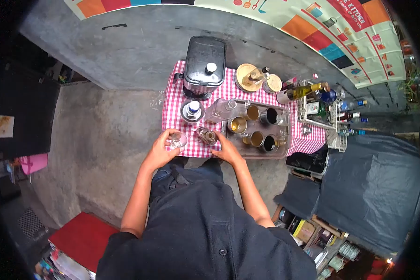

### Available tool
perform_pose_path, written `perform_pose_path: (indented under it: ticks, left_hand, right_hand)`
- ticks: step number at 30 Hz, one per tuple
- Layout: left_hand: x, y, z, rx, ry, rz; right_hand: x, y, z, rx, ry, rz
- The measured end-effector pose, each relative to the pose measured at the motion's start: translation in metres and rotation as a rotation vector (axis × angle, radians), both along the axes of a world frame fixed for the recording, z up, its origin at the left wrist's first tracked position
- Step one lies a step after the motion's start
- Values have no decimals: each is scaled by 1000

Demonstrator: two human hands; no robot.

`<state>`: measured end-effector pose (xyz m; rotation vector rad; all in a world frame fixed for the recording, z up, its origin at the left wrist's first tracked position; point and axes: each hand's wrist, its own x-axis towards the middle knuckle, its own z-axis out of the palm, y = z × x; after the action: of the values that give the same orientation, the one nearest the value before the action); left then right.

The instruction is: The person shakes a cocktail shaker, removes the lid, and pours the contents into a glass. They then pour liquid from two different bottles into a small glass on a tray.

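Note:
My left hand [165,147] curves round a small clear drinking glass [178,140] at the table's front edge, fingers on its far side and thumb on the near side. Beside a small glass bottle [207,136] with a brownish tint is my right hand [227,150], its thumb and fingers apart and the fingertips right at the bottle's side. Behind the bottle stands a clear square glass bottle [220,110]. A glass vessel with a white-and-blue top [192,110] is to its left. All of these are on a red-and-white checked cloth [191,151].
A tray [254,151] at the right carries several metal cups [238,124]. At the back stand a black lidded dispenser [204,60] and round wooden pieces [242,74]. A wine bottle [303,92] leans by a white crate [322,122] of bottles. The wall [144,51] rises behind.

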<state>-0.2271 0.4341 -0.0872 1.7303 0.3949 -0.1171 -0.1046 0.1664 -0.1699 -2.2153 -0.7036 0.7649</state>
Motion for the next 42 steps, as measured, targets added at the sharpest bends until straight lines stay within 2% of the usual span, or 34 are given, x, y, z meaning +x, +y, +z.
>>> perform_pose_path:
  ticks: [7, 12, 14, 20, 23, 30, 32, 33, 37, 38, 40, 42]
  left_hand:
    - [-9, 41, 15, 125, -31, -144]
    - [-17, 59, 27, 97, 7, -127]
    - [-22, 62, 26, 100, 3, -109]
    - [-32, 67, 23, 54, 15, -50]
    - [-33, 66, 20, 41, -1, -37]
    - [-23, 61, 16, 24, -9, -74]
    - [-19, 57, 14, 37, -43, -85]
    - [-17, 56, 12, 51, -74, -89]
    - [-4, 44, 13, 39, -97, -122]
    - [0, 39, 17, 30, -92, -146]
    - [6, 28, 24, 19, -83, -182]
    - [14, 15, 30, -34, -129, -218]
  right_hand:
    - [-13, 16, -45, 133, 4, -284]
    - [-12, 10, -133, 311, 67, -455]
    - [-13, 10, -150, 394, 128, -472]
    - [-16, 24, -98, 126, 100, -432]
    - [-12, 21, -108, 122, 32, -398]
    - [-14, 19, -88, 54, -55, -421]
    - [-17, 14, -71, 87, -5, -420]
    - [-19, 11, -68, 193, -31, -428]
    - [-27, 5, 13, 137, -121, -386]
    - [-26, -4, 17, 132, -123, -397]
    - [-24, -17, 31, 147, -313, -305]
    - [-23, -25, 65, 184, -250, -337]
